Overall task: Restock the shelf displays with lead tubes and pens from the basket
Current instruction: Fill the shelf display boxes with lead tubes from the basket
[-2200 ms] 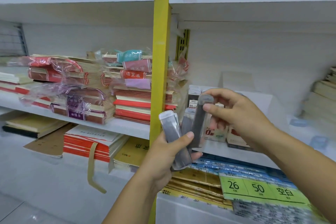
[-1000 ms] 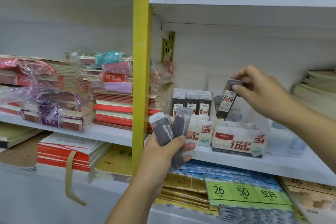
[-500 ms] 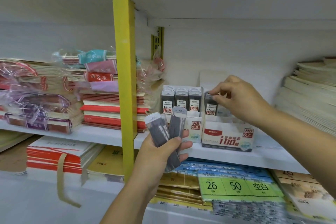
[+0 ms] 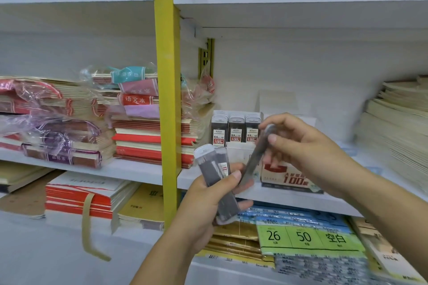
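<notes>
Dark grey plastic lead tubes (image 4: 209,169): pale translucent caps, red-and-white labels. Square yellow metal upright (image 4: 165,99): plain. White card display carton (image 4: 289,177): red lettering. Flat green paper price label (image 4: 303,237): black numerals. Stacked paper notebooks (image 4: 152,143): red and cream bands.

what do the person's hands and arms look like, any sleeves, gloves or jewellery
Left hand and right hand are bare: no gloves, rings, watch or bracelet in view. No sleeves show anywhere in frame. The thumbnails are short and unpainted.

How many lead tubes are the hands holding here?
3: two lead tubes side by side in the left hand; one blurred tube pinched by the right hand. Others may be hidden behind them.
</notes>
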Action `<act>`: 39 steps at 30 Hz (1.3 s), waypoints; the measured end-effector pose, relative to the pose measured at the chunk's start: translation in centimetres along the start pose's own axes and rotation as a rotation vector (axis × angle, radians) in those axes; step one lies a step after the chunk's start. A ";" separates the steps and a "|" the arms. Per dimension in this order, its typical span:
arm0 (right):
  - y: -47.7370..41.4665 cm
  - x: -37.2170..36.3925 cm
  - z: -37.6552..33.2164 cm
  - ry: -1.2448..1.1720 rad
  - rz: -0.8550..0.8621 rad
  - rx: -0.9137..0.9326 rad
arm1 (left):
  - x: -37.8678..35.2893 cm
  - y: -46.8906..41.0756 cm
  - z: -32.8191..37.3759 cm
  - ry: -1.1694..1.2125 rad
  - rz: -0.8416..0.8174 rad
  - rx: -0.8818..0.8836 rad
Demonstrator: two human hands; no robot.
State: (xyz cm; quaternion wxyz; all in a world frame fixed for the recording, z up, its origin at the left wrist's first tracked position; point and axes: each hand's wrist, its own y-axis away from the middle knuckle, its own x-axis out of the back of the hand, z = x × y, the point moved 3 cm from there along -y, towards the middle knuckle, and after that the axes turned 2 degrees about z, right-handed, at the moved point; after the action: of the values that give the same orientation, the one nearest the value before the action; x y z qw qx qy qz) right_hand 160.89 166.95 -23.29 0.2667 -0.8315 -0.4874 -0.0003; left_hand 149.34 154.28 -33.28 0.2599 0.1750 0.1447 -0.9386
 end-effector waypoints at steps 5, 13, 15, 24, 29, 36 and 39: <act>0.1 1.2 -0.2 0.138 0.030 0.035 | -0.1 0.1 0.2 -0.215 0.033 -0.003; 0.3 2.5 -0.4 0.116 0.095 -0.005 | -1.0 -0.4 0.0 -0.158 0.022 -0.054; 0.4 3.2 -1.0 0.117 0.178 0.068 | -1.0 -0.5 0.0 -0.150 0.005 -0.045; -3.0 8.8 -2.4 0.770 0.357 0.229 | -1.1 -1.0 -0.4 -0.004 -0.093 0.049; -5.0 8.7 -0.8 0.907 0.220 0.112 | -0.7 -0.8 -0.5 -0.123 -0.073 -0.014; -6.6 9.1 -1.6 0.795 0.192 0.067 | -0.9 -0.6 -0.4 -0.072 -0.092 -0.038; -6.4 8.8 -1.8 0.928 0.190 0.124 | -0.7 -0.7 -0.4 -0.082 -0.086 -0.046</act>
State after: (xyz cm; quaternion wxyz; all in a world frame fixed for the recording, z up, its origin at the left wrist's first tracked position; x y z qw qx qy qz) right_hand 160.75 175.72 -16.63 0.5043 -0.7669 -0.2374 -0.3182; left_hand 149.66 155.30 -33.22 0.2289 0.1242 0.1631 -0.9516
